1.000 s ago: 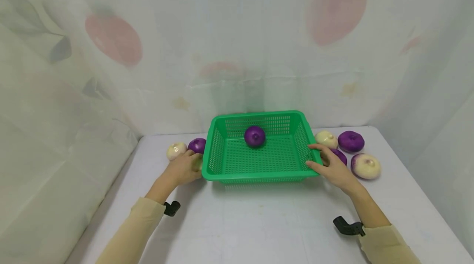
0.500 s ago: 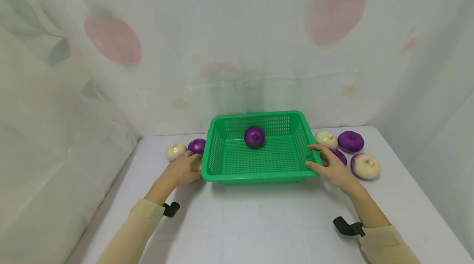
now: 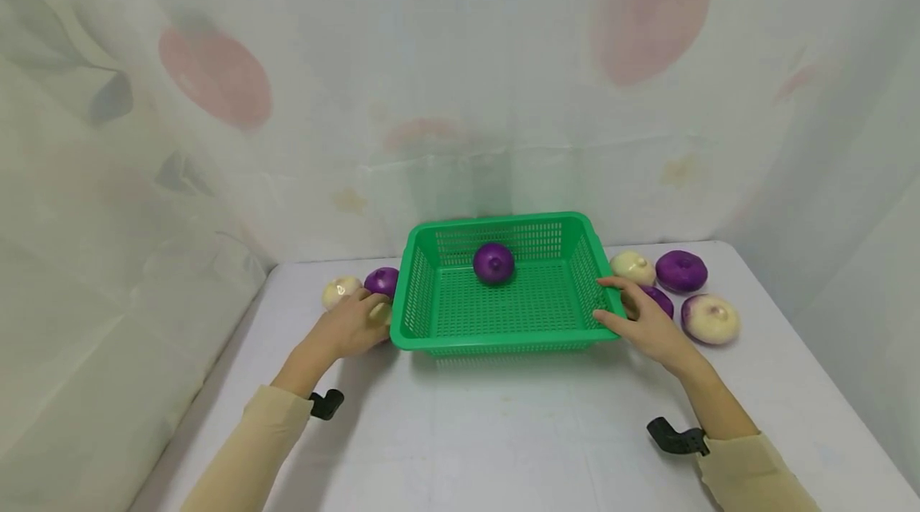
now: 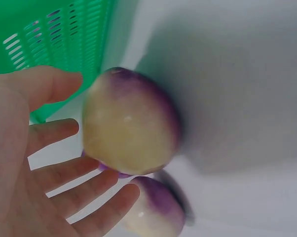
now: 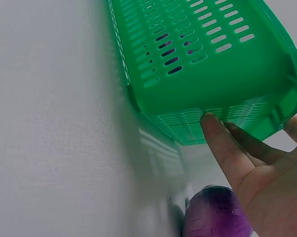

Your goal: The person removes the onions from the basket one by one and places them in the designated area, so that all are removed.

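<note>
A green slotted plastic basket (image 3: 503, 340) stands mid-table with a purple onion (image 3: 493, 263) inside, near its back wall. My right hand (image 3: 647, 328) grips the basket's right rim; the right wrist view shows a finger lying along the outer end wall under the rim. At the basket's left side, my left hand (image 3: 350, 326) has loosely spread fingers. The left wrist view puts those fingers beside a cream-and-purple onion (image 4: 131, 123), its thumb close to the basket wall. That onion is mostly hidden by the hand in the head view.
Left of the basket are another purple onion (image 3: 382, 281) and a cream onion (image 3: 341, 291). On the right are a cream onion (image 3: 632, 268), a purple onion (image 3: 681, 271), a partly covered purple onion (image 3: 659, 301) and a cream-and-purple onion (image 3: 711, 319). A curtain (image 3: 460, 97) hangs behind.
My left hand has shifted slightly left, and its fingers sit a little farther from the basket's rim. The right hand, basket and onions look unmoved.
</note>
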A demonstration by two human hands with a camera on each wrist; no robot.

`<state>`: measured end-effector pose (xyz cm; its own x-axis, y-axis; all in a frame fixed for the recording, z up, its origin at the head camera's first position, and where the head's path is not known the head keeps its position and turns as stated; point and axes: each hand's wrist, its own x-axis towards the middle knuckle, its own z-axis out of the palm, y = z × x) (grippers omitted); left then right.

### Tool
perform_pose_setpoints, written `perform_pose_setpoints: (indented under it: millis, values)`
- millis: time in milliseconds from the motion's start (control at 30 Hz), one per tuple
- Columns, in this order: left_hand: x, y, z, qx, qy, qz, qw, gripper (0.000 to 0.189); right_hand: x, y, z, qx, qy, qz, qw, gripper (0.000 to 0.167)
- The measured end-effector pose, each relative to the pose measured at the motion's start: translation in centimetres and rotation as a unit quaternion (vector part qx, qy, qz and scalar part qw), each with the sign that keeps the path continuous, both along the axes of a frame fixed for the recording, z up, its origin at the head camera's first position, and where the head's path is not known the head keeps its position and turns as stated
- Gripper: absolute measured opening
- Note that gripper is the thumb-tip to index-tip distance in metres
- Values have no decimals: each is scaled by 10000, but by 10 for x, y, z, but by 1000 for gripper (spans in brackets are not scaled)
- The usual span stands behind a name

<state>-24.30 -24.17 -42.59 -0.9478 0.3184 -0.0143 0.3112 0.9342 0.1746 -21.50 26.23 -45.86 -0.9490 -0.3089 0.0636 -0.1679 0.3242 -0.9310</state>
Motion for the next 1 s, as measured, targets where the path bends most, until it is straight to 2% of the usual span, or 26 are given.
perform_pose_setpoints:
  millis: [300, 500, 633, 767, 900, 1000]
  values:
    - [-3, 1, 24, 199, 309, -54, 9993, 46, 0, 0, 1, -171, -77, 45, 9998, 63]
    - [-2, 11, 34, 466, 792, -200, 9956, 39, 0, 1, 1, 40, -3, 4, 10000, 63]
    - [-1, 18, 38, 604, 1112, -167, 9918, 33, 0, 0, -1, -117, -81, 30, 9999, 63]
    - [-1, 28, 47, 776, 1387, -193, 9871, 29, -1, -1, -3, -179, -73, 47, 9998, 63]
    - [-2, 40, 58, 813, 1676, -521, 9811, 27, 0, 0, -3, -147, -44, 53, 9999, 62]
    - [-4, 50, 66, 774, 1885, -886, 9750, 26, -1, 1, -2, -57, -24, 20, 10000, 63]
